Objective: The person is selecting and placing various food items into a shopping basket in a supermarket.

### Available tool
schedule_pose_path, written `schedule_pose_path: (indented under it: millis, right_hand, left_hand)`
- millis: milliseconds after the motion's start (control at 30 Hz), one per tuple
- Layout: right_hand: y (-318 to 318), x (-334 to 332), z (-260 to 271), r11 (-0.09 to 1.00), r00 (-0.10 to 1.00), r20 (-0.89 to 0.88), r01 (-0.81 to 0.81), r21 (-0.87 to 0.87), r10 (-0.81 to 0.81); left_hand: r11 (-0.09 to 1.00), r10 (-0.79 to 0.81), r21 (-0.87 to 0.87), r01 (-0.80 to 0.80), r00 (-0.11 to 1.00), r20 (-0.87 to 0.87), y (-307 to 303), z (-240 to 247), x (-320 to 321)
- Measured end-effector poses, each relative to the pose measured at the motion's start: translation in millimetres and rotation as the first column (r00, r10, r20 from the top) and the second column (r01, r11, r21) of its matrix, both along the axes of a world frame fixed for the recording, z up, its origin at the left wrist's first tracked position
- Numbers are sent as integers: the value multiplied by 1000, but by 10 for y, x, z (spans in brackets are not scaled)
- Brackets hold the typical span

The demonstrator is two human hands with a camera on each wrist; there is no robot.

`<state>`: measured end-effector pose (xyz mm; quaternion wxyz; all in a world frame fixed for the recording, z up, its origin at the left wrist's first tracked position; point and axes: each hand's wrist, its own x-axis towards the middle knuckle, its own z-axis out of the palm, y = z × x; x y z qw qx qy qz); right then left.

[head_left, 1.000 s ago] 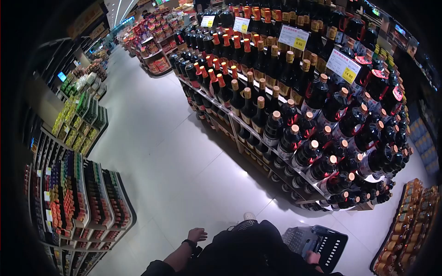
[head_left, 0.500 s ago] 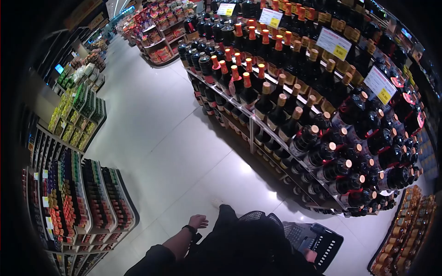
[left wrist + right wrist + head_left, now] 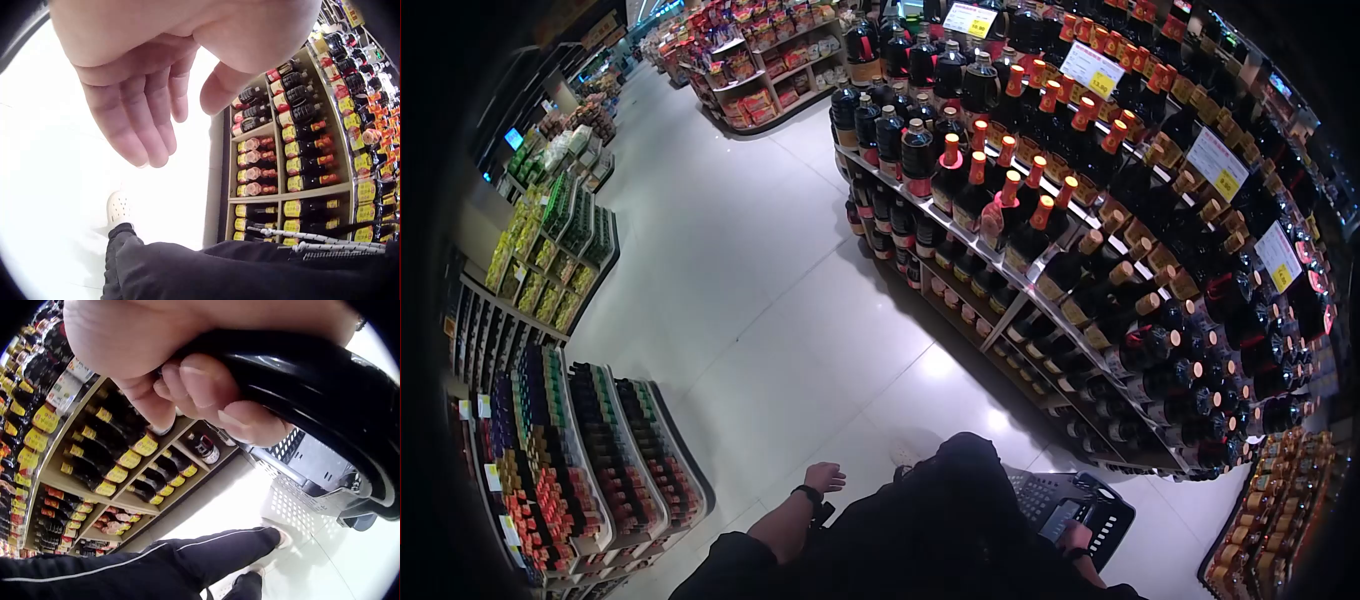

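Observation:
My left hand [image 3: 825, 477] hangs at my side over the floor, its fingers loosely bent and nothing in them. In the left wrist view that hand [image 3: 140, 94] shows palm and fingers, with the bottle shelves [image 3: 281, 192] beyond the thumb. On the other side my right hand [image 3: 1076, 537] grips a rolling shopping basket [image 3: 1035, 492]. The right wrist view has the fingers of this hand [image 3: 206, 387] curled round its thick black handle [image 3: 312, 381]. Below the handle is the basket's grey perforated body [image 3: 306, 465].
A tiered display of dark bottles [image 3: 990, 200] with price cards [image 3: 1092, 68] lines my right. To the left stands a curved rack of small bottles [image 3: 590, 450]. A pale tiled aisle [image 3: 740, 270] runs between them towards snack shelves [image 3: 775, 65]. Amber bottles [image 3: 1270, 510] fill the lower right.
The bottle display has shifted to the right in the head view as I move along the aisle. My left hand still hangs free, and the right hand stays on the basket's handle.

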<state>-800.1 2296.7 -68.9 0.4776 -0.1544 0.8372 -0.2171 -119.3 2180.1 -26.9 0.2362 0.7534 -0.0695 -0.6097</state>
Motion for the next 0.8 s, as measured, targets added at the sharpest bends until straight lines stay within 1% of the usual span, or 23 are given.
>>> schedule_pose_path:
  millis: [67, 133, 233, 267, 333, 400, 433, 467, 500, 533, 567, 600, 667, 700, 733, 767, 800]
  right_hand:
    - [-219, 345, 165, 995, 996, -29, -83, 47, 85]
    - [-401, 666, 212, 976, 972, -91, -211, 62, 216]
    - [-654, 837, 264, 974, 982, 35, -190, 123, 187]
    - [-702, 837, 272, 983, 986, 107, -139, 122, 127]
    - [-713, 761, -39, 992, 965, 261, -33, 122, 0]
    - [-890, 1023, -103, 999, 970, 237, -51, -7, 51]
    - [-980, 1079, -156, 997, 980, 185, -74, -24, 77]
    - [-983, 1077, -300, 982, 976, 102, -189, -23, 190]
    - [-944, 1048, -478, 927, 926, -21, -376, 0, 376]
    - [-890, 1010, -706, 817, 806, -148, -575, 39, 574]
    - [-757, 449, -1379, 140, 196, -390, -976, -167, 900]
    - [-935, 1103, -869, 725, 669, -306, -678, 123, 677]
    - [-1237, 1533, -641, 803, 726, -351, -569, 176, 591]
    - [-1308, 1689, -634, 825, 736, -378, -532, 192, 562]
    - [-1371, 1823, -639, 845, 747, -399, -498, 194, 531]
    - [-1433, 1964, -643, 861, 757, -412, -464, 208, 507]
    - [-1566, 2059, -586, 922, 831, -405, -376, 95, 381]
  left_hand:
    - [1000, 9, -17, -9, 1000, 2, -159, 0, 206]
    - [999, 3, -40, -4, 1000, -8, -260, -26, 354]
    - [1000, 15, 2, -15, 999, -40, -408, -172, 509]
    - [999, 35, 26, -33, 996, -83, -465, -244, 549]
    - [998, -19, 61, 23, 997, -69, -636, -225, 578]
    - [993, -81, 81, 86, 995, -58, -852, -190, 666]
    - [941, -333, -54, 335, 942, 32, -932, -268, 819]
    - [809, -547, -157, 566, 824, 150, -970, -476, 1031]
    - [760, -601, -169, 628, 777, 186, -1112, -450, 1134]
    - [706, -649, -179, 686, 727, 225, -1256, -413, 1233]
    - [649, -689, -187, 738, 674, 267, -1405, -366, 1327]
    - [596, -726, -166, 786, 616, 306, -1590, -374, 1483]
    - [669, -699, -87, 738, 665, 263, -2061, -234, 1567]
    - [776, -617, -14, 631, 763, 193, -2423, 121, 1506]
    - [857, -516, 74, 511, 846, 134, -2741, 411, 1463]
    - [911, -412, 69, 406, 905, 106, -2959, 389, 1518]
    - [953, -300, 68, 295, 951, 77, -3170, 320, 1592]
